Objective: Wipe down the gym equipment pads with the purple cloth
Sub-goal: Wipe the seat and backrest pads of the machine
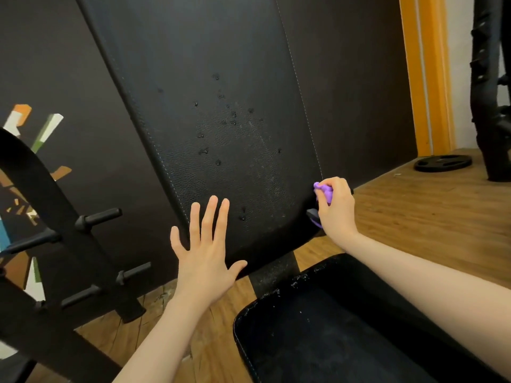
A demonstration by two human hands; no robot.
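Purple cloth [324, 192] is bunched up small in the right hand [336, 207], right at the lower right edge of the back pad [221, 106]. Right fingers are curled tight around the cloth, only a bit of purple showing above the knuckles and a sliver below the hand. A small dark part, unclear what, sticks out just under that hand at the pad's corner.

Back pad is black, textured, tilted upright, with light stitching along both side edges. Droplets [218, 117] are scattered over its middle and lower area, plus a dull streaky patch toward its right side.

Left hand [206, 250] lies flat against the lower left part of the back pad, fingers straight and spread apart, thumb out to the side, holding nothing.

Below the back pad: black seat pad [318, 327], scuffed whitish along its near edge. Left of the back pad: black rack [69, 244] with stubby pegs. Right of the back pad, well apart: weight plate [442, 163] flat on the wooden floor [428, 217], beside a black machine post [489, 92] and an orange wall stripe [427, 73].
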